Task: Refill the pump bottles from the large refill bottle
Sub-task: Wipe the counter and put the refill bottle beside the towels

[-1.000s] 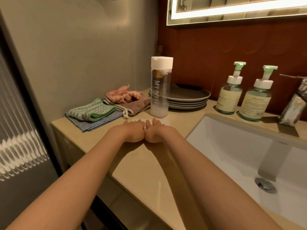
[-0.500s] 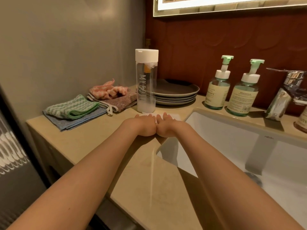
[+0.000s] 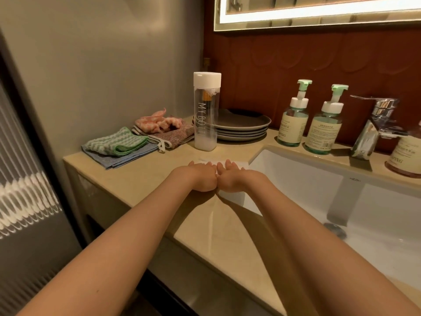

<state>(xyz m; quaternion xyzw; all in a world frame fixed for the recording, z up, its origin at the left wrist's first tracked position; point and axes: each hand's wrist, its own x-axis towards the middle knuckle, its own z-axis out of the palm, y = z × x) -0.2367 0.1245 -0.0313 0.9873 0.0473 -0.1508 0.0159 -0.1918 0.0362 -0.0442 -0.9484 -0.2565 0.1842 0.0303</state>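
Observation:
A tall clear refill bottle (image 3: 206,112) with a white cap and a little pale liquid at its bottom stands upright on the beige counter (image 3: 145,179). Two green-topped pump bottles (image 3: 293,124) (image 3: 324,131) stand side by side behind the sink, against the back wall. My left hand (image 3: 198,176) and my right hand (image 3: 232,177) lie flat on the counter, palms down, touching each other at the thumbs, a short way in front of the refill bottle. Both hold nothing. Their fingertips rest on a white flat sheet (image 3: 240,164).
A white sink basin (image 3: 296,179) with a chrome faucet (image 3: 376,126) fills the right. A brownish bottle (image 3: 405,156) is cut off at the right edge. Stacked grey plates (image 3: 243,126) sit behind the refill bottle; folded cloths (image 3: 118,144) lie at the left.
My hands stay pressed together on the counter. Only the camera has shifted, first downward and right, then back up a little.

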